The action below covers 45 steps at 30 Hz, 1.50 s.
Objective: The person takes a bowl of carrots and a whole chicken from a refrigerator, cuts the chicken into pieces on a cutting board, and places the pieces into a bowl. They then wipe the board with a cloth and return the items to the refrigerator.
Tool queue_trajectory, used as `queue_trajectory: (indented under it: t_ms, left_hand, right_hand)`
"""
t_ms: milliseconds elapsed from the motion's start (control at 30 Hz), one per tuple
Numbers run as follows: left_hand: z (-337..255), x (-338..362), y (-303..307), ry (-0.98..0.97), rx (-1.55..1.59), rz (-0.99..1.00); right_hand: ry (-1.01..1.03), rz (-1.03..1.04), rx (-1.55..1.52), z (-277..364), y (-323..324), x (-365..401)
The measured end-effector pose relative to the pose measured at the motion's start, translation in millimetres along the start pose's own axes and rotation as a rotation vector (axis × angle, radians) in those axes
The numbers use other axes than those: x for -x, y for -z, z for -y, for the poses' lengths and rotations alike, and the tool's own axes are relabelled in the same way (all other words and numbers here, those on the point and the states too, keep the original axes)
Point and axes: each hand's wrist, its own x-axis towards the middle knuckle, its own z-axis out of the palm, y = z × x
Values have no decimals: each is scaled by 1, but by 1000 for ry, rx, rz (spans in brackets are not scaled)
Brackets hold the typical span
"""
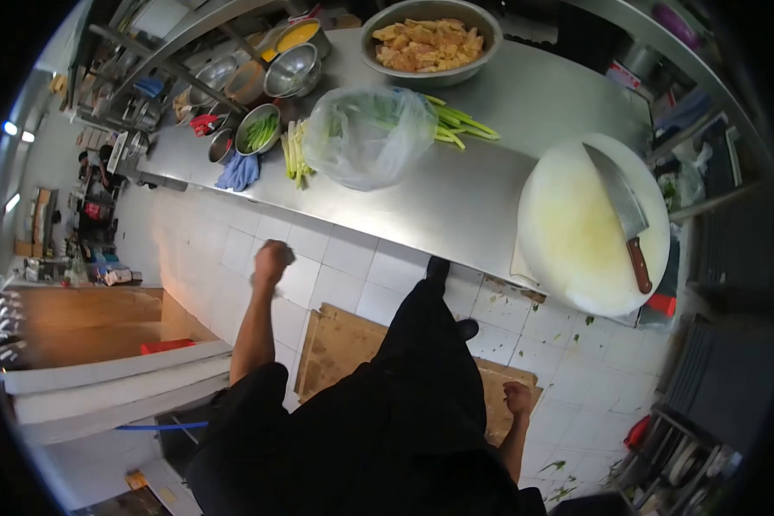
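My left hand (273, 263) hangs in front of the metal table's near edge, closed in a loose fist. Nothing shows in it. Low at my side, my right hand (517, 399) has its fingers curled in, also with nothing visible in them. On the metal table (456, 206) sits a clear plastic bag (365, 159), partly over green stalks (464, 123). Pale cut stalks (296, 156) lie beside the bag. At the right a cleaver (617, 193) with a brown handle rests on a round white cutting board (568, 215). Neither hand touches these things.
A large metal bowl (365, 53) of raw meat pieces stands at the back. Several bowls, one with chopped greens (259, 132), and a blue cloth (238, 173) are at the left. Flattened cardboard (340, 348) lies on the tiled floor under me, with green scraps (568, 331) nearby.
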Motion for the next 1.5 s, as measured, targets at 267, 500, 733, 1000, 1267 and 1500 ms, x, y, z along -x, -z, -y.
queue_trajectory:
  t_ms: [267, 500, 733, 1000, 1267, 1500]
  left_hand:
    - [-109, -63, -93, -257, 103, -449]
    - [-323, -6, -158, -853, 380, -82]
    - [-255, -17, -124, -1230, 335, 160]
    - [37, -65, 10, -546, 287, 567]
    - [82, -145, 114, -252, 734, -123]
    - [96, -147, -5, -265, 242, -264]
  right_hand:
    - [-26, -202, -152, 15, 1, 18]
    - [-52, -266, -95, 94, -33, 26]
    - [99, 24, -66, 106, -91, -13]
    - [-153, 18, -246, 72, -115, 17]
    - [-23, 53, -65, 112, -131, 4]
    - [-48, -150, -143, 149, -128, 44]
